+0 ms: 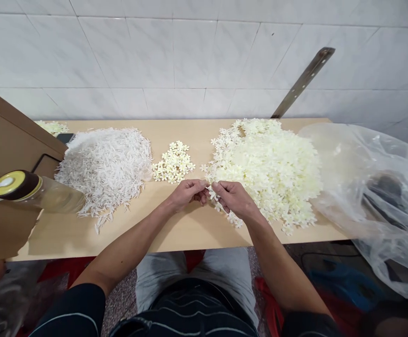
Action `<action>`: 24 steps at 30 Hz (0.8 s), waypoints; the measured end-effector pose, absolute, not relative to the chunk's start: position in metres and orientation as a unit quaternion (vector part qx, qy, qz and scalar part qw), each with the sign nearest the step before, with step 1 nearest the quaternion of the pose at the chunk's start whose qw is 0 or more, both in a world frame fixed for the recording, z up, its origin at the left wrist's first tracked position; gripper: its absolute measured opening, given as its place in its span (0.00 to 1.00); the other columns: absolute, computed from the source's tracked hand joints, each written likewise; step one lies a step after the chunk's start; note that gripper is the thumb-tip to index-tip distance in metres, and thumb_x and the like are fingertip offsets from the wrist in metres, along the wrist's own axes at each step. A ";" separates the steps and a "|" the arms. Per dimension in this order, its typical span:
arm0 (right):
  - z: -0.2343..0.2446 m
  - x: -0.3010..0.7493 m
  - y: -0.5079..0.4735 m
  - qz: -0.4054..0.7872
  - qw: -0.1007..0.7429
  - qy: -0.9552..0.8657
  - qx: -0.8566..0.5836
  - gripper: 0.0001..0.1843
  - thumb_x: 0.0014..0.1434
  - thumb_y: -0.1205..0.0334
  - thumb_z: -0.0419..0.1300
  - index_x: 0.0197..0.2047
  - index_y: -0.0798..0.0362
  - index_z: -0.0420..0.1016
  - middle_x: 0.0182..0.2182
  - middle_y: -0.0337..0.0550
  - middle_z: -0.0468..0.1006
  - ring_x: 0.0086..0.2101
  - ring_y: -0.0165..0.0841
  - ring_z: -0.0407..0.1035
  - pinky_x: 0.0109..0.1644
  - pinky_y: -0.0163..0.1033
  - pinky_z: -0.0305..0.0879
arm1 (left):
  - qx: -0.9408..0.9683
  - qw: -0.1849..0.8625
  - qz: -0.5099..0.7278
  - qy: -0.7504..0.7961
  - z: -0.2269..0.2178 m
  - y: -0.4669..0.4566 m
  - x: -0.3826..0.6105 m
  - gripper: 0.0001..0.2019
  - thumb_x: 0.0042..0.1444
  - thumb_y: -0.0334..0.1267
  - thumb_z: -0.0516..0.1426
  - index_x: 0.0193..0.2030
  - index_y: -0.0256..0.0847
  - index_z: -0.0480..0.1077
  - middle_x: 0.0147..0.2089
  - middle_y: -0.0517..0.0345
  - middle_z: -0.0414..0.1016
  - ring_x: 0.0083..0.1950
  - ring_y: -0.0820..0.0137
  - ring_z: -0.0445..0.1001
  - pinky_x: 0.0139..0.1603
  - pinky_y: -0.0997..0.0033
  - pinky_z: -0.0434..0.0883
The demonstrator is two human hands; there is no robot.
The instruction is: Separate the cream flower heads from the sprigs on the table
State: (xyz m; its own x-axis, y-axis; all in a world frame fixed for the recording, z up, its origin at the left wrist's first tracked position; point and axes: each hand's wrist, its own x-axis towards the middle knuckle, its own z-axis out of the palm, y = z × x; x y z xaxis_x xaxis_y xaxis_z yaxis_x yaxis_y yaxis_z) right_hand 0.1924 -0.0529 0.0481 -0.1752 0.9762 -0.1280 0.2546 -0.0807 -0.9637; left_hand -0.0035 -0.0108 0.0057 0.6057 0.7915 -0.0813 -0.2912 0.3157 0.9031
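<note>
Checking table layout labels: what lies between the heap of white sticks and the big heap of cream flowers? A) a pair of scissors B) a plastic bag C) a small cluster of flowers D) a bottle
C: a small cluster of flowers sits on the table between the white sticks and the big flower heap.

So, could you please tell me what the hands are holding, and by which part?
Both hands, left hand and right hand, pinch one small cream plastic flower between fingertips; the exact part is hidden.
</note>
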 end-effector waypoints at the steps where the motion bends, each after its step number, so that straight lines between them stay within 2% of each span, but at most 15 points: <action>1: 0.046 0.191 -0.052 0.504 0.349 -0.578 -0.538 0.29 0.60 0.34 0.65 0.25 0.52 0.70 0.17 0.33 0.64 0.15 0.25 0.57 0.16 0.33 0.58 | 0.460 0.766 0.358 0.269 0.006 -0.011 -0.004 0.23 0.54 0.56 0.68 0.39 0.33 0.77 0.30 0.53 0.77 0.28 0.73 0.74 0.32 0.71 0.72; 4: 0.041 0.188 -0.048 0.494 0.326 -0.578 -0.562 0.29 0.58 0.33 0.65 0.25 0.52 0.70 0.18 0.34 0.67 0.14 0.25 0.60 0.15 0.33 0.59 | 0.447 0.765 0.373 0.276 0.006 -0.008 -0.007 0.20 0.51 0.50 0.72 0.36 0.33 0.77 0.27 0.57 0.75 0.27 0.75 0.72 0.32 0.74 0.70; 9: 0.040 0.186 -0.044 0.475 0.297 -0.584 -0.587 0.30 0.57 0.32 0.66 0.25 0.52 0.72 0.19 0.36 0.71 0.14 0.26 0.64 0.15 0.33 0.59 | 0.421 0.783 0.374 0.264 0.005 -0.004 -0.010 0.18 0.53 0.47 0.71 0.41 0.35 0.77 0.31 0.57 0.76 0.28 0.75 0.74 0.34 0.73 0.72; 15: 0.042 0.185 -0.047 0.499 0.316 -0.563 -0.578 0.28 0.56 0.34 0.68 0.27 0.53 0.76 0.19 0.36 0.72 0.14 0.26 0.63 0.16 0.33 0.60 | 0.405 0.776 0.394 0.281 0.002 -0.003 -0.010 0.19 0.46 0.40 0.75 0.42 0.35 0.79 0.31 0.58 0.77 0.28 0.76 0.74 0.35 0.73 0.72; 20: 0.048 0.195 -0.052 0.556 0.356 -0.538 -0.524 0.26 0.56 0.36 0.69 0.29 0.53 0.77 0.16 0.33 0.69 0.15 0.26 0.63 0.21 0.34 0.64 | 0.404 0.756 0.418 0.300 0.001 -0.004 -0.006 0.17 0.47 0.40 0.74 0.40 0.35 0.78 0.28 0.59 0.75 0.27 0.76 0.73 0.33 0.74 0.71; 24: 0.052 0.201 -0.054 0.540 0.374 -0.554 -0.511 0.24 0.57 0.39 0.70 0.30 0.53 0.77 0.17 0.34 0.69 0.16 0.27 0.64 0.22 0.34 0.64 | 0.407 0.768 0.407 0.282 0.002 -0.006 -0.005 0.19 0.51 0.45 0.72 0.44 0.36 0.79 0.35 0.56 0.78 0.31 0.74 0.76 0.36 0.72 0.73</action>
